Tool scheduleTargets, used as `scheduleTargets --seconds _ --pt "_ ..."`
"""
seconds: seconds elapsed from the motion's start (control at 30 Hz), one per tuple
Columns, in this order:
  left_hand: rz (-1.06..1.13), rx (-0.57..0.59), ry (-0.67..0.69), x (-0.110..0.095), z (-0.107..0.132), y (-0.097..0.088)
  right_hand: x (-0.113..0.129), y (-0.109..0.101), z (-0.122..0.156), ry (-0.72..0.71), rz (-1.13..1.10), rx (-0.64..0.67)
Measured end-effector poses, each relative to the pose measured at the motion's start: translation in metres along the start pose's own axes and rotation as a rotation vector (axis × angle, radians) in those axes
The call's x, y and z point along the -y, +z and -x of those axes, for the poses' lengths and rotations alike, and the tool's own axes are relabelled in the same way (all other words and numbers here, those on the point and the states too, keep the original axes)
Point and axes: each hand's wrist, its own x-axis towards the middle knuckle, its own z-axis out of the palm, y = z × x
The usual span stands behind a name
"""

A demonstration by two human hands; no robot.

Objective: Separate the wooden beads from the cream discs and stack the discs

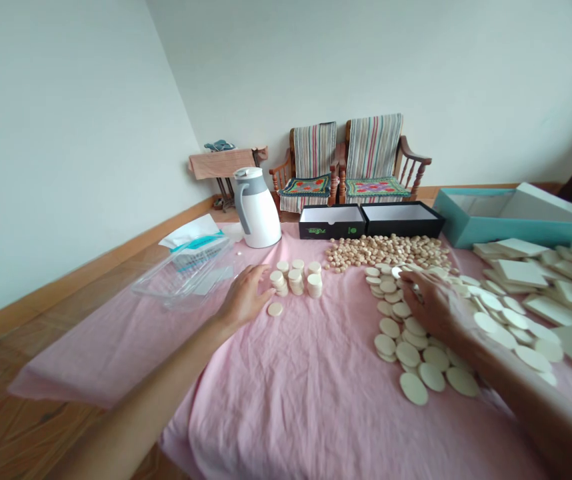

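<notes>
Short stacks of round, pale wooden discs [296,279] stand close together on the pink cloth. One single disc [275,309] lies flat in front of them. My left hand [247,293] is open beside the left side of the stacks, thumb and fingers apart, holding nothing. Over a spread of loose discs [408,354] to the right, my right hand [433,303] reaches with its fingers bent downward and apart. A bright disc [396,272] lies at its fingertips, and no firm grip on it shows. Part of the pile is hidden under that hand.
Behind the discs lie many small wooden beads [386,252], with two black boxes [332,221] beyond. A white jug [261,212] and clear plastic packaging [183,272] stand at left. Square wooden pieces [521,272] and a teal box [496,230] are at right.
</notes>
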Motion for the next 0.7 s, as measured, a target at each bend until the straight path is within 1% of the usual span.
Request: scheduleTargets --seconds 0.13,0.3,0.47,0.53,0.6,0.63,0.67,0.7 --pt "0.023 0.087 -0.015 0.005 -0.014 0.006 0.001 -0.001 0.0 0.002 0.009 -0.005" --pt "0.012 0.106 0.056 -0.005 -0.013 0.008 0.0 0.0 0.0 -0.015 0.004 0.0" --pt "0.001 0.122 0.072 -0.013 -0.012 0.003 0.001 -0.001 -0.001 -0.016 0.009 -0.003" --pt "-0.03 0.094 0.088 -0.017 -0.012 0.0 0.002 -0.003 -0.001 -0.011 0.005 -0.003" --pt "-0.071 0.007 0.115 -0.025 -0.01 -0.002 0.003 -0.004 -0.001 -0.006 -0.006 0.001" --pt "-0.074 -0.036 0.134 -0.032 -0.009 -0.003 0.003 -0.004 -0.002 -0.004 -0.012 0.006" --pt "-0.052 -0.053 0.162 -0.04 -0.007 -0.004 0.003 -0.005 -0.002 -0.001 -0.017 0.011" --pt "-0.008 -0.035 0.195 -0.05 -0.004 -0.003 0.004 -0.005 -0.002 0.003 -0.021 0.015"
